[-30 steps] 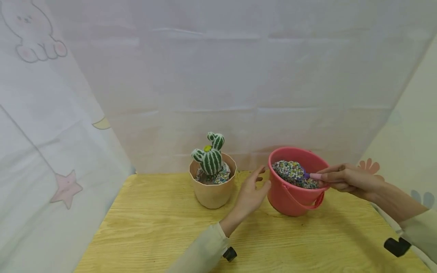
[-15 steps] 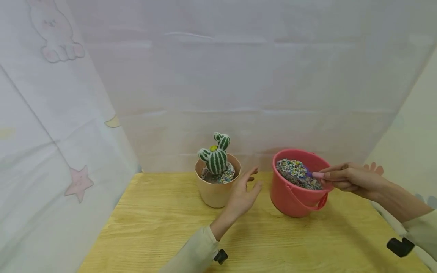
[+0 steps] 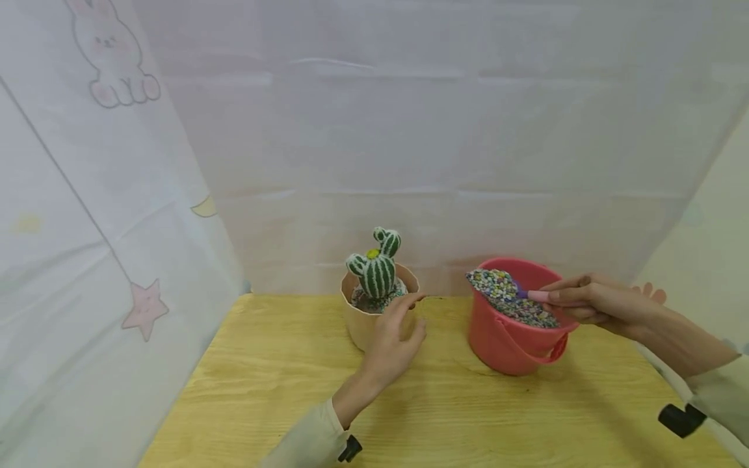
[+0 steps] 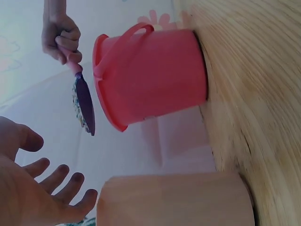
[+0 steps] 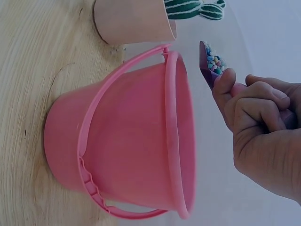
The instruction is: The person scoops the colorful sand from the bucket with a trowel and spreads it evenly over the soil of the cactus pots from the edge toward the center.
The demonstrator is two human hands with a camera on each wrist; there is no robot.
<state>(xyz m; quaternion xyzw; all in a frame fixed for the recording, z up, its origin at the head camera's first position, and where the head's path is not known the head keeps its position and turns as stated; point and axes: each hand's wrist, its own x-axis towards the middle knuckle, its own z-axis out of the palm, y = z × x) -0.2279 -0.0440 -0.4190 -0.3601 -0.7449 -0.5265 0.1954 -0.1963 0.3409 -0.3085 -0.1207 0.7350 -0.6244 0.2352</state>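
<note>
My right hand [image 3: 608, 305] grips the pink handle of a small shovel [image 3: 537, 296]. Its purple blade [image 5: 204, 66] carries a heap of multicoloured pebbles [image 3: 493, 284]. In both wrist views the shovel is clear of the rim of a pink bucket [image 3: 503, 348], which holds more pebbles. My left hand [image 3: 387, 344], fingers relaxed and spread, is beside a pale peach pot [image 3: 359, 328]; whether it touches the pot I cannot tell. A green-and-white striped cactus [image 3: 377, 276] with a yellow flower stands in the pot, with pebbles around its base.
Pot and bucket stand apart near the back of a wooden table [image 3: 281, 377]. The bucket's handle [image 5: 89, 141] hangs down its front. A pale sheet [image 3: 380, 130] hangs close behind, and printed sheets flank the table. A few loose pebbles [image 5: 117, 48] lie near the pot.
The right hand has raised the pebble-laden shovel out of the bucket's contents and slightly leftward. My left hand has moved left from beside the bucket to the pot. The head view has shifted slightly.
</note>
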